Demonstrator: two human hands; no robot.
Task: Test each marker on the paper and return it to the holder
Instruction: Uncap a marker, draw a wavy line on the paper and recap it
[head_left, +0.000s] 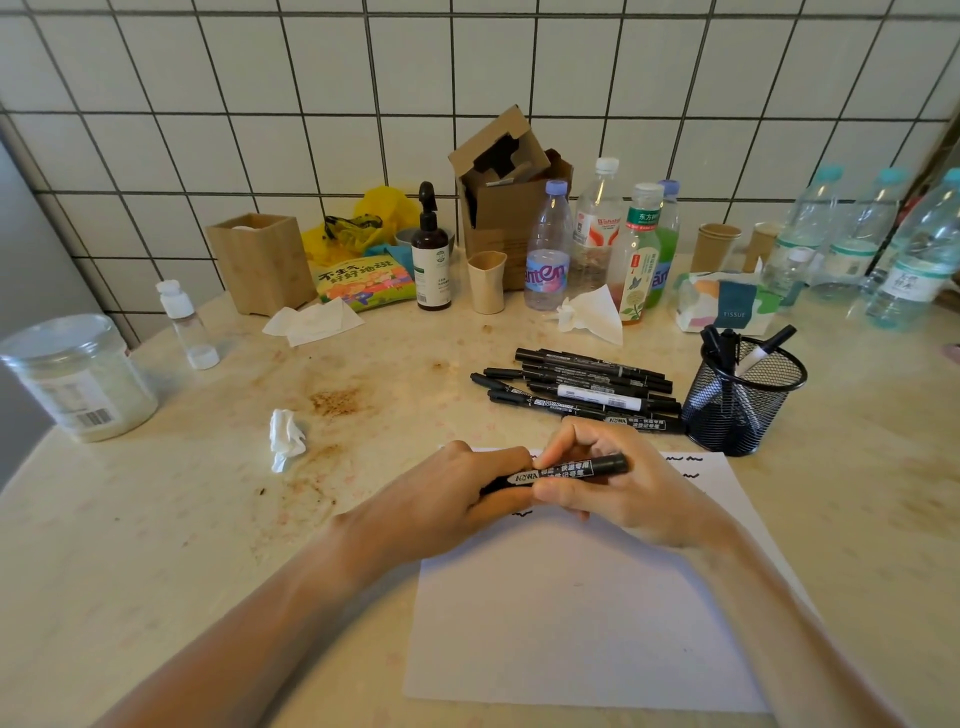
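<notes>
Two hands meet over the top edge of the paper (582, 613), both gripping one black marker (563, 472) that lies nearly level between them, its white label facing up. The left hand (467, 493) has its fingers curled round the marker's left end, hiding that end, so whether a cap sits there cannot be told. The right hand (618, 483) pinches the barrel with thumb and curled fingers near the middle, and the right end of the marker juts out past the fingers. The paper lies flat on the table (156, 571), with a few short black squiggles near its upper right corner and one beside the left hand. Behind the hands a loose pile of markers (582, 387) lies on the table, mostly black, one with a white barrel. Just right of the pile stands the black mesh holder (740, 400), upright, with a few markers standing in it and leaning against its rim. A crumpled tissue (285, 436) sits left of the hands, well apart from the paper. Farther back, along the tiled wall, stand bottles (597, 234), a cardboard box (509, 208), a wooden box (260, 260), a tissue pack (727, 301) and, at far left, a lidded jar (78, 379).
</notes>
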